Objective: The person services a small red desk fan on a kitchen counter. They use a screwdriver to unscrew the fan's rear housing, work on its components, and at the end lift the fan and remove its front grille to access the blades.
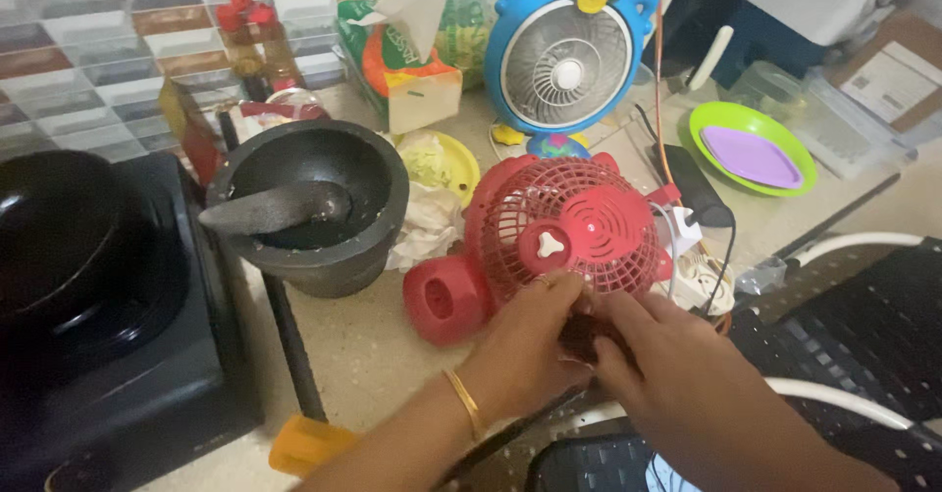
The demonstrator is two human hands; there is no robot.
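A small red fan (561, 229) with a round mesh grille lies tilted on the speckled counter (363, 345). Its red foot (446, 299) points left. My left hand (525, 340), with a gold bangle at the wrist, grips the lower rim of the grille. My right hand (643, 355) meets it from the right, fingers closed on the same lower part of the fan. What the fingers pinch is hidden between the two hands.
A black stone mortar with its pestle (309, 203) stands left of the fan, a black stove with a pan (93, 286) further left. Behind are a blue fan (567, 60), a tissue box (407, 60), a green plate (754, 147) and a black mesh chair (854, 345).
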